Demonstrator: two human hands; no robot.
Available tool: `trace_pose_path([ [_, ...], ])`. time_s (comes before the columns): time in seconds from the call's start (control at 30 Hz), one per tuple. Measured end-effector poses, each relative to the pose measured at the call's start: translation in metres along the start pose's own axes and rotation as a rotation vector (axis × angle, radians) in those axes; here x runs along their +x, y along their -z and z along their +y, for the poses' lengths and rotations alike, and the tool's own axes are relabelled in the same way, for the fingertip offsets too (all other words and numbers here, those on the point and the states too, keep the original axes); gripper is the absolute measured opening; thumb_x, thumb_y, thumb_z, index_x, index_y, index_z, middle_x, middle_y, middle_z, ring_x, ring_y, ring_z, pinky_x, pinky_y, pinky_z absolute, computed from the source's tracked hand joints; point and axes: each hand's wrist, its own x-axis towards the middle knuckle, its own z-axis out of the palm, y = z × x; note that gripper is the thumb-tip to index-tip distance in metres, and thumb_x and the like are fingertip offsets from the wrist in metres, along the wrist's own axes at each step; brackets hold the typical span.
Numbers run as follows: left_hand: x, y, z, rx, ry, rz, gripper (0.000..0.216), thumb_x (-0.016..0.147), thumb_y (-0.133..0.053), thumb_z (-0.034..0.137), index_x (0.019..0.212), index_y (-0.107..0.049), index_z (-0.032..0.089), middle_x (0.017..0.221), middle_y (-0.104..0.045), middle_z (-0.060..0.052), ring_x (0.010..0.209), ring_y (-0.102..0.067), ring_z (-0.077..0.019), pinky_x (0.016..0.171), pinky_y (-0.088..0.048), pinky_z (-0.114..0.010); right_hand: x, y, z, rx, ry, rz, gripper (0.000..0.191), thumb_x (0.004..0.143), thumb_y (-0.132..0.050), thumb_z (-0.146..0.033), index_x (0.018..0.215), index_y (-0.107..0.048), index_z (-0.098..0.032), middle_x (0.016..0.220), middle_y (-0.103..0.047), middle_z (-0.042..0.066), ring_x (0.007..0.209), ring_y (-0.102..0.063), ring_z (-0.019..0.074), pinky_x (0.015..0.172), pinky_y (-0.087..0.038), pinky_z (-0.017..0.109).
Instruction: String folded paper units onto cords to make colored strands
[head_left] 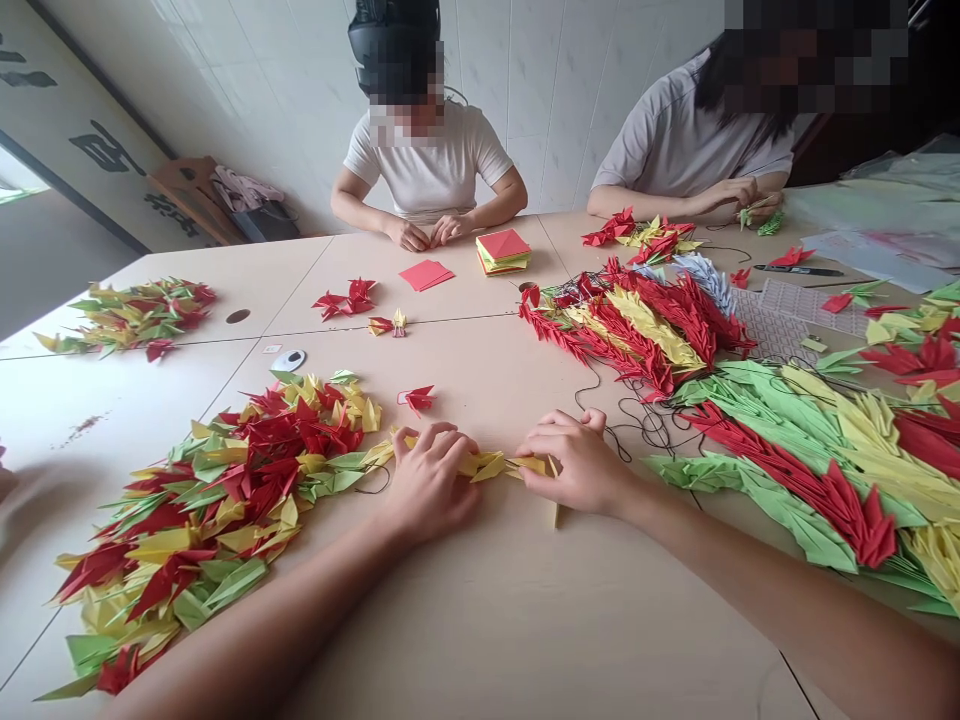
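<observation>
My left hand (429, 482) and my right hand (581, 462) rest on the table, both with fingers curled onto a short row of yellow folded paper cranes (496, 465) that runs between them. A black thread (637, 425) trails from near my right hand across the table. A large heap of red, green and yellow paper cranes (225, 500) lies just left of my left hand. A single red crane (418, 398) sits beyond my hands.
Strung rows of red, yellow and green cranes (787, 440) fill the right side. Two other people sit across the table; one folds by a stack of square paper (502, 250), the other near more cranes (645, 235). A smaller crane pile (135, 315) lies far left.
</observation>
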Motion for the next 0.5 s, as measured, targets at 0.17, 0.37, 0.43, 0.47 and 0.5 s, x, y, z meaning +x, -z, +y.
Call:
trace_pose_path([
  [0.17,-0.0017,-0.0009,-0.003,-0.02,-0.062,0.005,0.038,0.07,-0.059,0.034,0.106,-0.055,0.021,0.105,-0.068,-0.009,0.11,-0.053,-0.0322,0.091,-0.025,-0.05,-0.0014,0.0058,-0.0039,0.012,0.057,-0.048,0.022,0.079,-0.061,-0.041,0.094,-0.068,-0.026,0.093,-0.072,0.003,0.1,-0.053,0.0244,0.077,-0.019,0.038],
  [0.37,-0.0008,-0.0002,-0.0009,-0.011,-0.065,0.075,0.023,0.079,-0.059,0.033,0.1,-0.06,0.023,0.102,-0.07,-0.006,0.105,-0.057,-0.0275,0.091,-0.027,-0.046,-0.0002,0.0078,-0.001,0.034,0.035,-0.093,0.028,0.077,-0.06,-0.033,0.105,-0.061,-0.026,0.106,-0.068,0.003,0.104,-0.055,0.0245,0.08,-0.024,0.037],
  [0.43,-0.0004,-0.001,-0.0005,-0.019,-0.039,0.099,0.016,0.08,-0.059,0.028,0.095,-0.061,0.023,0.098,-0.071,-0.004,0.104,-0.058,-0.0255,0.091,-0.025,-0.045,-0.0002,0.0081,0.0017,0.07,0.035,-0.091,0.039,0.077,-0.061,-0.033,0.115,-0.055,-0.026,0.116,-0.064,0.004,0.107,-0.054,0.0246,0.083,-0.026,0.037],
  [0.47,-0.0003,-0.0014,-0.0006,-0.027,-0.033,0.108,0.015,0.079,-0.059,0.028,0.094,-0.06,0.023,0.097,-0.072,-0.003,0.104,-0.059,-0.025,0.091,-0.025,-0.046,-0.0003,0.0082,0.003,0.089,0.034,-0.087,0.041,0.077,-0.061,-0.034,0.117,-0.053,-0.025,0.118,-0.062,0.005,0.108,-0.053,0.0246,0.084,-0.027,0.037],
  [0.5,-0.0002,-0.0019,-0.001,-0.035,-0.03,0.119,0.016,0.079,-0.06,0.028,0.094,-0.06,0.023,0.096,-0.072,-0.003,0.103,-0.06,-0.0247,0.091,-0.024,-0.046,-0.0003,0.0081,0.0041,0.106,0.033,-0.084,0.041,0.077,-0.061,-0.034,0.116,-0.053,-0.024,0.117,-0.061,0.005,0.108,-0.053,0.0245,0.084,-0.027,0.037],
])
